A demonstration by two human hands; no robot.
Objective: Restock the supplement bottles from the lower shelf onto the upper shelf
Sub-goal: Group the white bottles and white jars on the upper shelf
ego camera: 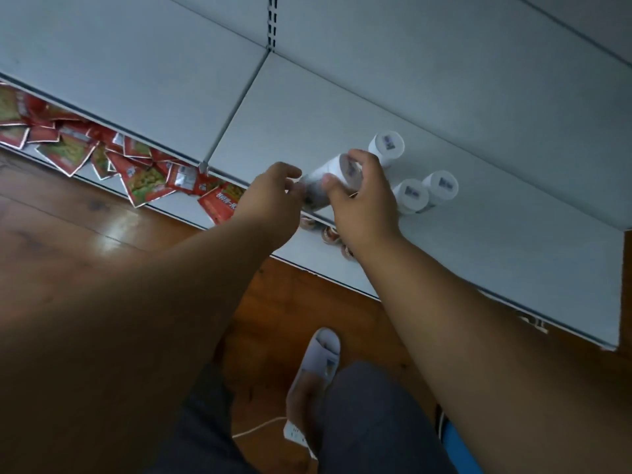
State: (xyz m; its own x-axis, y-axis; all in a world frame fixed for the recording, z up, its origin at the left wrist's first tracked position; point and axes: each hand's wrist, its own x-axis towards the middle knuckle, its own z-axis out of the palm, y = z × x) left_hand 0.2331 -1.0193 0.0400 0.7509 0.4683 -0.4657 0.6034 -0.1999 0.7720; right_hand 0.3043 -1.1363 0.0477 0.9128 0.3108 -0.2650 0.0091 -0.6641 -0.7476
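A supplement bottle (pixel 326 177) with a white cap and dark body is tilted over the front of the upper shelf (pixel 496 254). My right hand (pixel 362 196) grips it around the cap end. My left hand (pixel 273 200) touches its dark lower end with the fingertips. Three more white-capped bottles stand upright on the upper shelf: one behind my right hand (pixel 387 145) and two to the right (pixel 410 196) (pixel 440 186). Below the shelf edge, a few bottle tops (pixel 328 236) show on the lower shelf, partly hidden by my arms.
Red snack packets (pixel 102 152) lie scattered on the lower shelf to the left. A slotted upright (pixel 272 25) divides the shelf's back panel. Wooden floor (pixel 85 227) is below, with my slippered foot (pixel 319 364) and a white power strip (pixel 295 434) with its cord.
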